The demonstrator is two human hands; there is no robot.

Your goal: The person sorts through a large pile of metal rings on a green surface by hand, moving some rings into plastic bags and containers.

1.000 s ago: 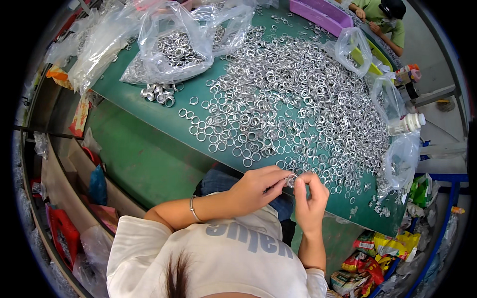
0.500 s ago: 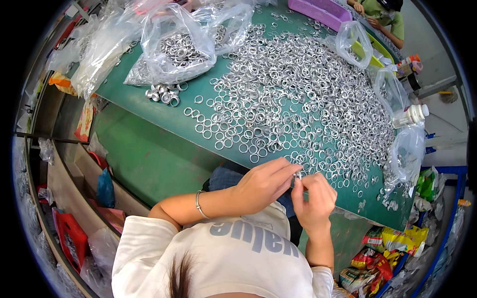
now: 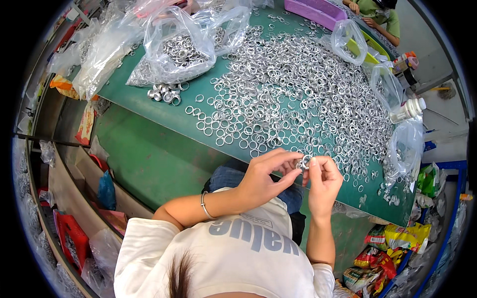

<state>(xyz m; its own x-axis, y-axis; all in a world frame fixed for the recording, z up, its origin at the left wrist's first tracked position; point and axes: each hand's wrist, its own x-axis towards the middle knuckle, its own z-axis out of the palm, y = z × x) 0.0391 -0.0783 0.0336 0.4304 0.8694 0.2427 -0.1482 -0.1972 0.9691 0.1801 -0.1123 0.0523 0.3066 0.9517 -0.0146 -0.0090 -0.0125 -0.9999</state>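
Observation:
My left hand [image 3: 263,175] and my right hand [image 3: 324,183] meet above the near edge of the green table. Pinched between the fingertips of both are silvery metal rings [image 3: 302,163]; how many is too small to tell. A wide heap of the same kind of rings [image 3: 308,89] spreads over the table just beyond my hands. Loose rings [image 3: 229,130] lie in a thin layer left of the heap. Farther left, a small cluster of wider, shiny rings [image 3: 163,93] sits beside a clear plastic bag [image 3: 174,59] filled with rings.
Along the table's far side stand a purple tray [image 3: 318,12] and a yellow-green basket [image 3: 372,47]. A white bottle [image 3: 408,110] and clear bags line the right edge. Colourful packets [image 3: 387,248] fill a rack below. Across the table, another person [image 3: 380,17] sits.
Both hands have moved slightly up and right. The left thumb and fingers have spread into a wider pinch, and the rings between the hands now show more plainly.

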